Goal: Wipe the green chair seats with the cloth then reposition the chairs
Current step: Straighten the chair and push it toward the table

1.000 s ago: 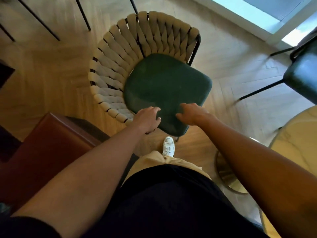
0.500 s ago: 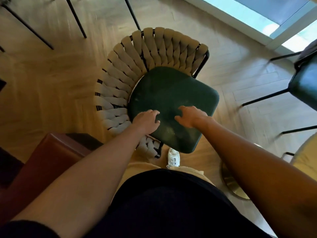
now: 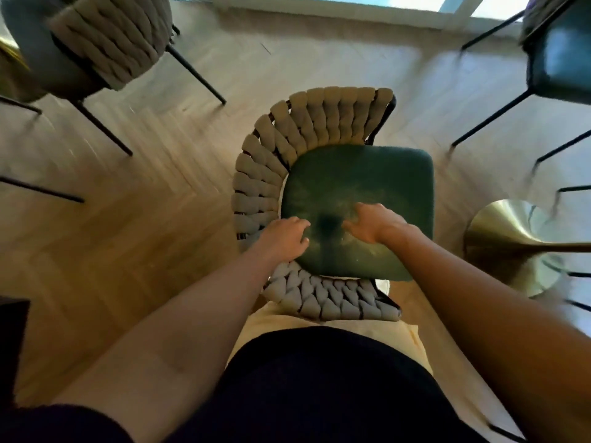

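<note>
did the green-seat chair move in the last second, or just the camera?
Yes. The chair has turned: its woven back now wraps round to the person's side, and the seat sits nearer the gold table base. Both hands stay on the seat.

Both hands on seat (image 3: pixel 358 187); second chair (image 3: pixel 96 43) far left.

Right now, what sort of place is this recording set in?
Probably a cafe or dining area. Several matching chairs with woven backs and green seats stand on a herringbone wood floor, beside a brass table base and a window.
</note>
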`<state>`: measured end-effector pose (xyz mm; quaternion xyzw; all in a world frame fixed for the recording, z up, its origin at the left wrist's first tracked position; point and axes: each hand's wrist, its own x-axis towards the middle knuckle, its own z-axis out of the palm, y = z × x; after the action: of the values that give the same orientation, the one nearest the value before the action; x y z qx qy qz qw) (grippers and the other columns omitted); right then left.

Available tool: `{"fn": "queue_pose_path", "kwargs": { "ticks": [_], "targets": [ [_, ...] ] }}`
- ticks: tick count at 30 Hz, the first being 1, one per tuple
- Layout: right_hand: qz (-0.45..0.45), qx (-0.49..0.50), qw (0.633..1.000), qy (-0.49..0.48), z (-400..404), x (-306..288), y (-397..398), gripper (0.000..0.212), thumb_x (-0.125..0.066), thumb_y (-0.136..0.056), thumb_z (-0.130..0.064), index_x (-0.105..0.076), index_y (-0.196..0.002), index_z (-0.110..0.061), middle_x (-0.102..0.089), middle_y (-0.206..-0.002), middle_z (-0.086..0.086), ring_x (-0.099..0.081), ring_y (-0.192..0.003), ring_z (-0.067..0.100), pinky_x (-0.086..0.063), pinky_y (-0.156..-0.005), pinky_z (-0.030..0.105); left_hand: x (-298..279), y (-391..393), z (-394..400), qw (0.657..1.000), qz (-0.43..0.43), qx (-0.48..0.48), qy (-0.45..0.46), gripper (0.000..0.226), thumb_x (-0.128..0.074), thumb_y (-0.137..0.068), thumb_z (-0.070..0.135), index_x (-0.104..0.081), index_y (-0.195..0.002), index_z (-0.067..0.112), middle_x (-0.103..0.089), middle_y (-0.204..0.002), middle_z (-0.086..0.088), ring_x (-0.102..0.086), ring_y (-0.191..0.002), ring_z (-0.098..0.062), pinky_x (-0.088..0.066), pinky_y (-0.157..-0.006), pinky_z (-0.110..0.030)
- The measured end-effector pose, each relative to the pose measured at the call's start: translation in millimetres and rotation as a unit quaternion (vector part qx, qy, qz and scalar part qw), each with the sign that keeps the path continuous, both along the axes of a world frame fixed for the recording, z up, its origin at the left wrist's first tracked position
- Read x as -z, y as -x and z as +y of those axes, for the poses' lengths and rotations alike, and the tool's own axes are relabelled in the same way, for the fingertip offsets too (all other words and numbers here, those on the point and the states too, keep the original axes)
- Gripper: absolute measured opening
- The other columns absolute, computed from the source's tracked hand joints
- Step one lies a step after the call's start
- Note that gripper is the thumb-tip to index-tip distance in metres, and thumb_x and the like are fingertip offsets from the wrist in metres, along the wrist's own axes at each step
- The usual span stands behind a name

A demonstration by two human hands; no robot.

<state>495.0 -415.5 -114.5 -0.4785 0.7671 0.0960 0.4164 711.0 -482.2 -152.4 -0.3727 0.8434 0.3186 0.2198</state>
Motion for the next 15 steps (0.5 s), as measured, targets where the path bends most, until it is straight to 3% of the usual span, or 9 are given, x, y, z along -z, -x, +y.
{"fn": "queue_pose_path", "kwargs": {
  "ticks": [8,15],
  "targets": [
    [-0.029,0.083,0.996,0.002,-7,9,-31,0.052,-0.051,-0.098,-0.052,-0.050,-0.141,-0.024,-0.063,-0.127,0.006,-0.063,-0.112,0.027,-0.054,-0.092,0.044,-10,-16,-46,0.995,-0.003,0.096,0.040,0.048,-0.054,-0.102,0.036,-0.046,-0.148,0.023,-0.057,-0.142,0.001,-0.056,-0.127,-0.020,-0.051,-0.103,-0.042],
    [-0.061,0.130,0.990,-0.016,13,9,-36,0.066,-0.051,-0.098,-0.057,-0.038,-0.153,-0.023,-0.057,-0.140,0.011,-0.056,-0.125,0.032,-0.049,-0.102,0.049,-9,-32,-54,0.991,-0.012,0.114,0.072,0.047,-0.054,-0.100,0.038,-0.050,-0.145,0.025,-0.056,-0.143,0.003,-0.056,-0.129,-0.018,-0.052,-0.104,-0.039]
  ]
}}
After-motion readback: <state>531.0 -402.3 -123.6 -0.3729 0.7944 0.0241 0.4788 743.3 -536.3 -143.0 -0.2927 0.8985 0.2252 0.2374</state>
